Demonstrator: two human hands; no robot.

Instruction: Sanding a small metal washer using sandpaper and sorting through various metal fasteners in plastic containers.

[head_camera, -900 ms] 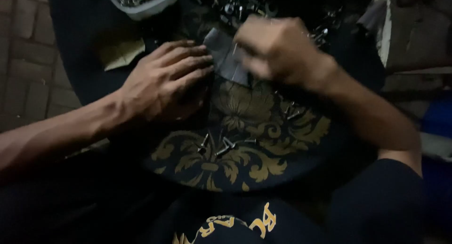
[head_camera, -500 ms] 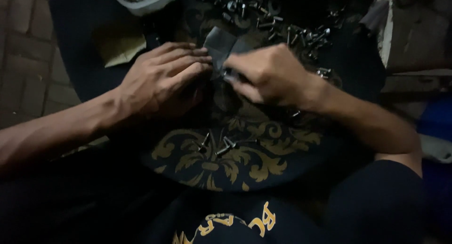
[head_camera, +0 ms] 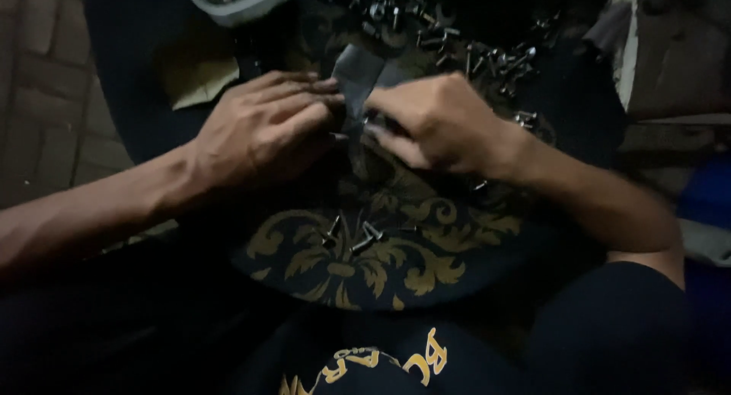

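the left hand (head_camera: 263, 128) lies flat, fingers stretched out toward 3 o'clock, with its fingertips pressing on a small grey plastic bag (head_camera: 362, 79). its grip is wide and flat, not closed around anything. the right hand (head_camera: 438, 121) is just beside it, at 3 o'clock from the bag. its fingers are curled in a narrow grip at the bag's lower edge, pinching something small there, but it is too dark to tell what. the bag sits between the two hands, near the middle of the top of the view.

everything rests on a dark cloth with gold leaf shapes (head_camera: 426, 262) spread over the person's lap. a heap of small metal screws (head_camera: 457, 48) lies at 1 o'clock from the hands. a few loose screws (head_camera: 350, 235) lie at 6 o'clock. a pale bowl (head_camera: 255, 3) with more metal bits sits at 11 o'clock. a brick floor (head_camera: 46, 98) shows at 9 o'clock.
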